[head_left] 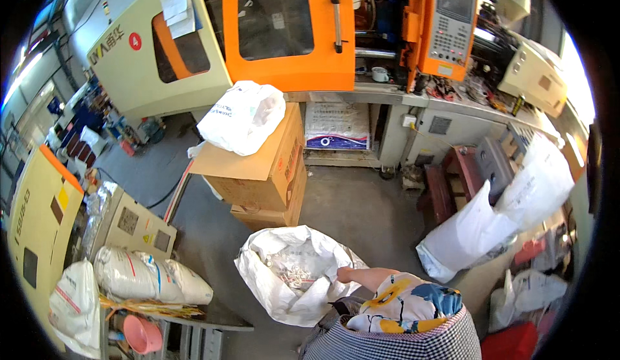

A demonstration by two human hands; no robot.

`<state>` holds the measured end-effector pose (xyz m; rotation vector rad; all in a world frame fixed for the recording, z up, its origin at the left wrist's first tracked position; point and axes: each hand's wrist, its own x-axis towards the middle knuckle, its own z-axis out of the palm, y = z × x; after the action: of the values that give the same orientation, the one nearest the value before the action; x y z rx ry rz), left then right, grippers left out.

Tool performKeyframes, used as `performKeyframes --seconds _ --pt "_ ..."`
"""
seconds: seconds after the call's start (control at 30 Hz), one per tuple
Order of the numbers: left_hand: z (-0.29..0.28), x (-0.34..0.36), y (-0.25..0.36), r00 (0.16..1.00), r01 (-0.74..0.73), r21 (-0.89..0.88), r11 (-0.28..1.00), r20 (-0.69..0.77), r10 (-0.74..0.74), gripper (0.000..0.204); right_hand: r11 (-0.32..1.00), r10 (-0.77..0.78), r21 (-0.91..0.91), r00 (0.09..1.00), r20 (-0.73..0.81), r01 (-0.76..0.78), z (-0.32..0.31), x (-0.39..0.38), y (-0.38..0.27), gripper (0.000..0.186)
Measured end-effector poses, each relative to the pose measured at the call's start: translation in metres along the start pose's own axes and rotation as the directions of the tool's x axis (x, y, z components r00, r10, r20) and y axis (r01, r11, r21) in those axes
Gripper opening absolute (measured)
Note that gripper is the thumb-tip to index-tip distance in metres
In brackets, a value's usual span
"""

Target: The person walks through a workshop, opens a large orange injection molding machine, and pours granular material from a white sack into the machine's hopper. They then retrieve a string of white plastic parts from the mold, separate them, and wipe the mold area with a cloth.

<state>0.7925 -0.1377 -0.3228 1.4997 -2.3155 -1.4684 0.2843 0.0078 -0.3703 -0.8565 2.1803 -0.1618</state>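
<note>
My right hand (347, 275) is closed on the right rim of a large white woven sack (265, 292) that stands on the floor, its mouth wide. Inside lies a heap of small pale pieces (298, 276), too small to make out. A floral sleeve and a checked garment cover my right arm. My left hand does not show. Beyond the sack stand stacked cardboard boxes (248, 189), with a white plastic bag (239, 117) lying on top.
An orange and cream machine (336, 69) with a control panel (450, 30) runs along the back. Full white sacks (132, 276) lie on a bench at left, above a pink bucket (142, 334). Tall white bags (462, 231) and a dark red stool (442, 185) stand at right.
</note>
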Motion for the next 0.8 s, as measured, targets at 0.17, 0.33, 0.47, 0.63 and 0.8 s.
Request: performKeyframes --seconds 0.17,0.33,0.47,0.63,0.8 --pt "-0.051 0.027 -0.046 0.991 -0.101 0.182 0.978 0.109 0.082 0.039 0.893 0.382 0.303 0.917 -0.12 -0.332 0.026 -0.035 -0.031 0.036" --pt "-0.141 0.027 -0.016 0.971 -0.206 0.402 0.892 0.194 0.137 0.03 0.902 0.298 0.356 0.949 -0.107 -0.243 0.093 -0.054 -0.096 0.051" --pt "-0.205 0.024 -0.022 0.956 -0.291 0.501 0.815 0.17 0.238 0.023 0.929 0.186 0.352 0.968 -0.169 -0.117 0.122 -0.076 -0.14 0.051" --pt "-0.249 0.043 0.034 0.984 -0.113 0.601 0.791 -0.042 0.173 0.023 0.884 0.36 0.345 0.93 -0.068 -0.317 0.157 -0.093 -0.128 0.044" --pt "-0.257 0.041 0.058 0.957 -0.263 0.371 0.891 -0.019 0.29 0.023 0.904 -0.047 -0.411 0.982 0.185 0.121 0.194 -0.073 -0.069 0.025"
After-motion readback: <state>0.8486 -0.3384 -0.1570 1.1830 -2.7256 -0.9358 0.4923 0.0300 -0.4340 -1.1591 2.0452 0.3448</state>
